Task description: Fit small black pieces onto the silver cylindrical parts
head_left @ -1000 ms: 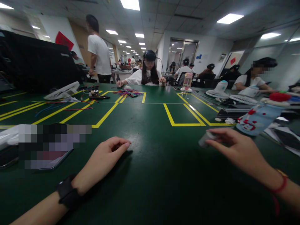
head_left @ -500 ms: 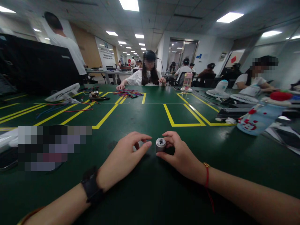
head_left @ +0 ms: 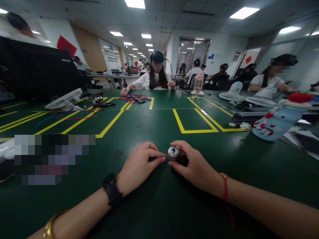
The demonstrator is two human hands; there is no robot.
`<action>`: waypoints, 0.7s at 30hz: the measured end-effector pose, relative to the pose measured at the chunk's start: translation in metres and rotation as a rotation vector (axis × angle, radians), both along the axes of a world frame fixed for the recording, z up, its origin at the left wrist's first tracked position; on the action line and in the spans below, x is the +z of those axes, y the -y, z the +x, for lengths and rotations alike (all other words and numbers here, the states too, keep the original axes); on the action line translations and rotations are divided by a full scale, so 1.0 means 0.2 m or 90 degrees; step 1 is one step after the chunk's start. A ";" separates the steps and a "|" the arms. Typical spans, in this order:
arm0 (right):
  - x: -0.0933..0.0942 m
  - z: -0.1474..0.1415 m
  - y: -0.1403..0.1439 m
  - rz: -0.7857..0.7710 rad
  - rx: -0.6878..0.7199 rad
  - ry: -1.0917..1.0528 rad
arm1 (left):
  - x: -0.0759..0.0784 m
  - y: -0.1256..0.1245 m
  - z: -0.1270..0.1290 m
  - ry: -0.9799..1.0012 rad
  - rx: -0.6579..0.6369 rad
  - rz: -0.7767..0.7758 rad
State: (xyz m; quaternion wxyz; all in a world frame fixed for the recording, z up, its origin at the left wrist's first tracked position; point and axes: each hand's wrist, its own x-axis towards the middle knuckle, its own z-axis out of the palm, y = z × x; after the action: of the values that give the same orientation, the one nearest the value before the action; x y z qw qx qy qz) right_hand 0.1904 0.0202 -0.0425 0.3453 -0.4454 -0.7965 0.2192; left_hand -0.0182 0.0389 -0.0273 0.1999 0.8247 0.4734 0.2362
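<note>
A small silver metal cylinder [head_left: 172, 153] stands upright on the green table [head_left: 159, 205] right in front of me. My right hand [head_left: 194, 166] grips it between thumb and fingers from the right side. My left hand [head_left: 139, 166], with a black watch on its wrist, rests on the table beside it; its fingertips reach the cylinder's left side and seem to touch it.
A blue bottle with red marks [head_left: 275, 124] lies at the right, near papers. Small white fans [head_left: 63, 99] stand left and far right. Coloured wires [head_left: 136, 98] lie before a seated person [head_left: 156, 74] across the table. Yellow tape lines [head_left: 194, 130] mark the tabletop.
My right hand brought the cylinder from the right side to the table's middle and set it down. My left hand moved right until its fingertips met the cylinder.
</note>
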 end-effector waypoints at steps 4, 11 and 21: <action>0.00 0.00 0.00 0.038 0.017 0.032 | -0.04 -0.01 0.01 -0.013 -0.013 0.000; 0.05 0.41 0.01 0.111 -0.263 0.096 | 0.02 0.04 -0.26 0.065 0.095 -0.092; 0.00 0.87 0.09 0.205 -0.561 0.345 | 0.00 0.06 -0.36 0.147 0.230 -0.188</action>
State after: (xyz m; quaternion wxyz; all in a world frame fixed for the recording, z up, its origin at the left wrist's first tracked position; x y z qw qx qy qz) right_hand 0.3634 0.0018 -0.0416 0.2508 -0.7194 -0.6181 -0.1937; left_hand -0.0906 0.0268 -0.0274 0.3252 0.6561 0.6167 0.2889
